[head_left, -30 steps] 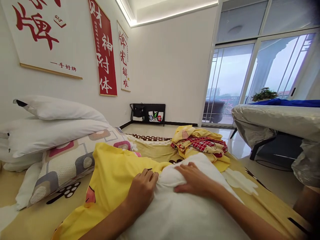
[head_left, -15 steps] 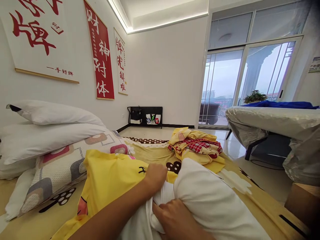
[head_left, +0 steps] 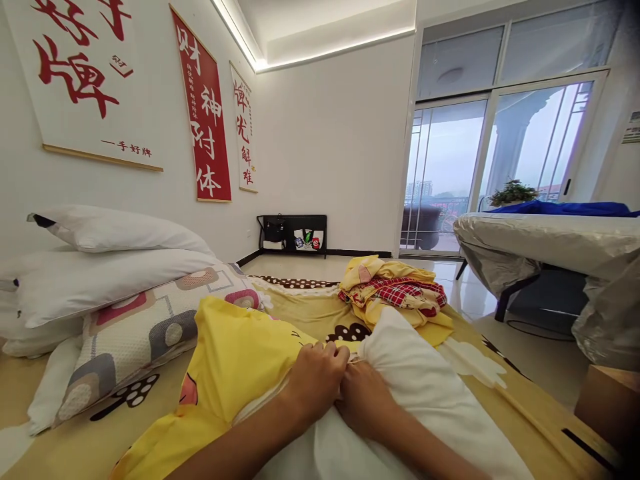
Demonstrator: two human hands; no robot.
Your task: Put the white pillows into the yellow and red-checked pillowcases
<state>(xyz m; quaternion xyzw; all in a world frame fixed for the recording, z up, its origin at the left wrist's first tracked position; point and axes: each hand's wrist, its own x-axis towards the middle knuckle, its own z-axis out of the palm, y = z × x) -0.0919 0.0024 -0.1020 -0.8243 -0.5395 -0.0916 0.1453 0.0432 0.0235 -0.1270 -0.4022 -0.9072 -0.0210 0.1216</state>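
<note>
A yellow pillowcase point(head_left: 245, 347) with a printed cartoon pattern is spread at my left, partly around a white pillow point(head_left: 430, 387). The uncovered part of the pillow extends to the right, one corner pointing away from me. My left hand point(head_left: 320, 373) is closed on the pillowcase near its open edge. Right beside it, my right hand point(head_left: 365, 398) is closed on the white pillow by that edge. The two hands touch, and the fingertips of the right one are hidden.
White pillows point(head_left: 115, 277) are stacked at the left on a patterned pillow point(head_left: 165, 327). Folded yellow and red-checked bedding point(head_left: 395, 293) lies ahead on the tan bedsheet point(head_left: 480, 407). A plastic-covered table point(head_left: 550, 233) and a brown box point(head_left: 605, 400) stand at the right.
My right hand has moved up and forward to meet my left hand. The left hand has shifted slightly down, and the yellow pillowcase has moved right with its left part bunched more upright.
</note>
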